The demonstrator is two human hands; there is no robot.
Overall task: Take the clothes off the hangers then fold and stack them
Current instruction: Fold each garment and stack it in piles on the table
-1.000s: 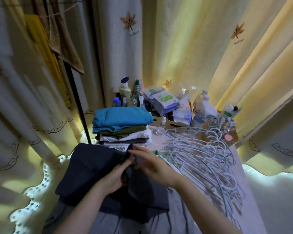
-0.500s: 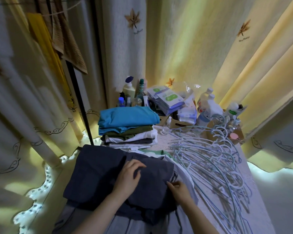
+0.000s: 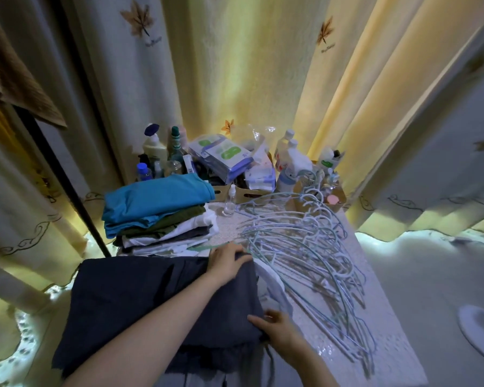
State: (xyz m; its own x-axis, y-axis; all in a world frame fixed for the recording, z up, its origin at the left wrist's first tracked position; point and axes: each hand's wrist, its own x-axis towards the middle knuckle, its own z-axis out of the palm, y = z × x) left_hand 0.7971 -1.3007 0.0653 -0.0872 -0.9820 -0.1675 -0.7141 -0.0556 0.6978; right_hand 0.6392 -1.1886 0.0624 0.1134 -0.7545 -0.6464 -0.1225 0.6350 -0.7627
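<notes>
Left fingers [image 3: 236,254], right fingers [image 3: 274,315] grip dark garment [image 3: 137,297] | white table [image 3: 386,317] | yellow curtains [image 3: 249,79]

A garment [image 3: 140,297] is spread nearest on the table [image 3: 386,325]; folded clothes [image 3: 160,213] are stacked behind it, hangers [image 3: 305,247] piled to its right.

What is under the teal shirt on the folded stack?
Under the teal shirt lies an olive green garment, then a white garment, a dark grey garment and more pale pieces. Only their folded edges show; the rest is covered, so the count is unclear.
</notes>
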